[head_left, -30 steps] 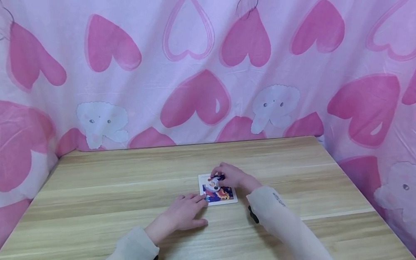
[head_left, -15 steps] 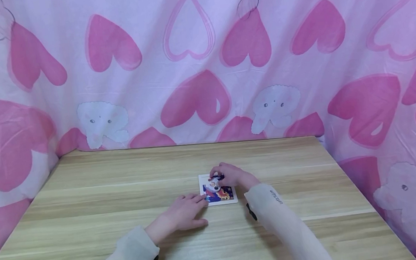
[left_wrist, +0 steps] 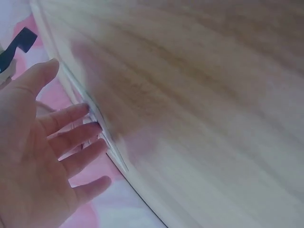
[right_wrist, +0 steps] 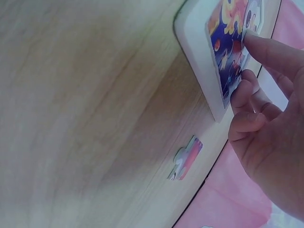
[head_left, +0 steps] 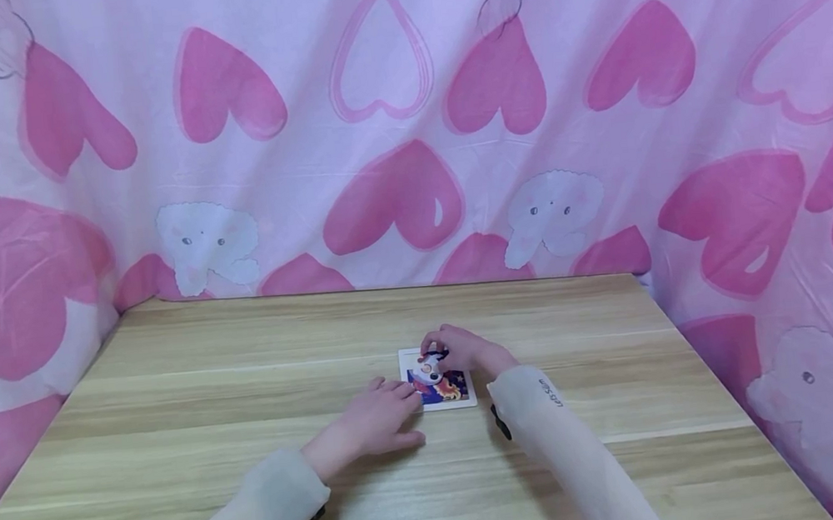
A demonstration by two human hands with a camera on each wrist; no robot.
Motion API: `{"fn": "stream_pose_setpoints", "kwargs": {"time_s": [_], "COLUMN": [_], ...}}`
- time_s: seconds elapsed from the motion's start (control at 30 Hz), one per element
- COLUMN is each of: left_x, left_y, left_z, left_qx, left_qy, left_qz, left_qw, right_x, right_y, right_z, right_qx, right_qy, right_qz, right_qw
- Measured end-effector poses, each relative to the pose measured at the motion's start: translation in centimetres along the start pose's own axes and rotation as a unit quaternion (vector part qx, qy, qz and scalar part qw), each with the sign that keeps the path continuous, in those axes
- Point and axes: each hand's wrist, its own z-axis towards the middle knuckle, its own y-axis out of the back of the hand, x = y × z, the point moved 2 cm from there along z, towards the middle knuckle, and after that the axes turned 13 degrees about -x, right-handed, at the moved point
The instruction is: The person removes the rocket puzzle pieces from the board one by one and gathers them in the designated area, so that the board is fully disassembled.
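A white-framed picture board (head_left: 450, 405) with a dark blue and orange picture lies flat on the wooden table. At its upper part my right hand (head_left: 465, 349) pinches a piece with a white cartoon face (head_left: 427, 374) between thumb and fingers, low over the picture. The right wrist view shows the thumb and curled fingers of that hand (right_wrist: 275, 109) at the picture side of the board (right_wrist: 194, 52). My left hand (head_left: 379, 418) lies palm down with fingers spread, fingertips on the board's left edge; the left wrist view shows that hand (left_wrist: 52, 147) against the thin board (left_wrist: 107, 135).
A small loose puzzle piece (right_wrist: 186, 159) lies on the table beyond the board in the right wrist view. The wooden table (head_left: 174, 400) is bordered at the back and sides by a pink curtain (head_left: 288, 180) with hearts.
My left hand has slid slightly right and its fingertips reach a little further over the board's left edge. The board and my right hand are nearly where they were.
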Motion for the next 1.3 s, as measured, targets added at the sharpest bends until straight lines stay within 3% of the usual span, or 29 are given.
{"fn": "stream_pose_setpoints", "kwargs": {"time_s": [0.13, 0.4, 0.7, 1.07, 1.3], "left_x": [-0.23, -0.52, -0.52, -0.84, -0.83], "left_y": [-0.28, -0.46, -0.76, -0.26, -0.34], "left_z": [0.52, 0.75, 1.01, 1.09, 1.03], "left_qx": [0.006, 0.033, 0.026, 0.042, 0.045], "left_qy": [-0.009, 0.007, 0.01, 0.018, 0.016], "left_qz": [0.011, 0.011, 0.006, -0.01, -0.01], "left_qw": [0.9999, 0.9994, 0.9996, 0.9989, 0.9988], "right_x": [0.04, 0.19, -0.01, -0.21, -0.31], "right_y": [0.11, 0.16, -0.09, -0.04, -0.33], "right_z": [-0.08, -0.18, -0.2, -0.07, -0.09], "right_qx": [-0.003, -0.008, -0.005, -0.007, -0.031], "right_qy": [0.007, 0.019, 0.016, 0.019, 0.043], "right_qz": [-0.001, -0.017, -0.034, 0.002, 0.017], "right_qw": [1.0, 0.9996, 0.9993, 0.9998, 0.9984]}}
